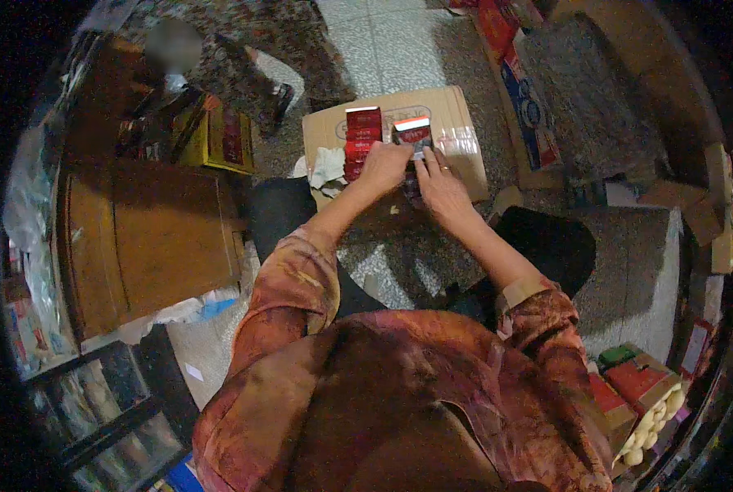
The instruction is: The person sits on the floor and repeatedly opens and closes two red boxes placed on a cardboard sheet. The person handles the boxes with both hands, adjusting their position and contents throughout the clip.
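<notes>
Both hands meet over a cardboard carton [458,132] that stands in front of me and bears printing and clear tape. Between them is a small dark red packet [413,132] with a white and orange band along its far edge. My left hand [386,165] has its fingertips bent onto the packet's near part. Against the same part lie the fingers of my right hand [445,184], which wears a ring; its thumb is hidden. A greyish piece shows at the fingertips. Left of the packet, several red packets [362,135] lie in a column, partly behind my left hand. Crumpled pale paper [328,166] lies beside them.
A wooden cabinet [163,240] stands on the left, with a yellow box [222,138] at its far end. Another person [280,77] is beyond it. Large cartons [529,114] line the right side. Red boxes [643,381] stand at lower right. Speckled floor [397,43] shows ahead.
</notes>
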`<action>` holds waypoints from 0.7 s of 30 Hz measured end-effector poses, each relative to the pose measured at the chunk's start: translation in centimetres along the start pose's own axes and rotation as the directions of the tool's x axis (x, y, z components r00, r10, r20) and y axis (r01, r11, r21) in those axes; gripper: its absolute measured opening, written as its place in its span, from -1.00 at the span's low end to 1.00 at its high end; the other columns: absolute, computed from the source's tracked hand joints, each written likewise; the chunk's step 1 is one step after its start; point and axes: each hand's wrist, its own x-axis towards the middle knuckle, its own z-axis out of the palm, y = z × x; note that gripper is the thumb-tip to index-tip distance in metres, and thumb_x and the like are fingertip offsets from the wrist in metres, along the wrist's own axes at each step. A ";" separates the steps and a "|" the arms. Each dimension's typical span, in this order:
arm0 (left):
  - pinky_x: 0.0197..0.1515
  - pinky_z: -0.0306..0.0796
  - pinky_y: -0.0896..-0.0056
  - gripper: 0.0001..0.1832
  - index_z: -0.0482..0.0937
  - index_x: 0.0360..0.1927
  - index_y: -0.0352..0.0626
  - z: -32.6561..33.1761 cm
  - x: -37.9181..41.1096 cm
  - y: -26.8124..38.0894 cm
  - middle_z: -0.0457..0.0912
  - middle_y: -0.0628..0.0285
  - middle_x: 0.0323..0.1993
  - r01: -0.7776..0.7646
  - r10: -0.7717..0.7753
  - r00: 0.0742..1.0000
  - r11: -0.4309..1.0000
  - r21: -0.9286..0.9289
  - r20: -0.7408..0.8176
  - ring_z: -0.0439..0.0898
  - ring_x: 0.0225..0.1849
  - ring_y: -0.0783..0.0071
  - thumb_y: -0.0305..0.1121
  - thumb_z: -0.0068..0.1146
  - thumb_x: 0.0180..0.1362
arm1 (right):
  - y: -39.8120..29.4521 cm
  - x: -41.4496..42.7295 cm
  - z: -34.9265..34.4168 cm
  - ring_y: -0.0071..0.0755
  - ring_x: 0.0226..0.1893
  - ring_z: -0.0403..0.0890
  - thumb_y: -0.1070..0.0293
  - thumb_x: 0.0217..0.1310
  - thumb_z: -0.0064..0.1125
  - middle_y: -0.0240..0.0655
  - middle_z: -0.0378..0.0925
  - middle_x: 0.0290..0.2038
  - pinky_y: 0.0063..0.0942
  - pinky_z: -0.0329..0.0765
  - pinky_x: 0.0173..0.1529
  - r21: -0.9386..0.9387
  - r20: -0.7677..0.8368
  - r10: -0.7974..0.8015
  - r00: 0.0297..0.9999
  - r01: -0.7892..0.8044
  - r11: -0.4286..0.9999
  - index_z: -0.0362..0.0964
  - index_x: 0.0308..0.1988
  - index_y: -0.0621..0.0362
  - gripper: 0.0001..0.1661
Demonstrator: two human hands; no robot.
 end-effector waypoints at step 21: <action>0.11 0.42 0.07 -0.63 0.57 -0.03 -0.23 -0.4 0.5 -0.2 0.61 -0.03 -0.06 -0.012 -0.021 0.996 0.937 -0.348 -0.091 0.55 0.04 -0.04 -0.52 0.14 0.01 | 0.5 0.4 0.6 0.03 0.00 0.55 0.45 0.14 0.00 -0.01 0.38 0.13 -0.12 0.57 -0.02 -0.016 0.207 0.078 0.975 -0.076 0.997 0.25 0.11 0.33 -0.50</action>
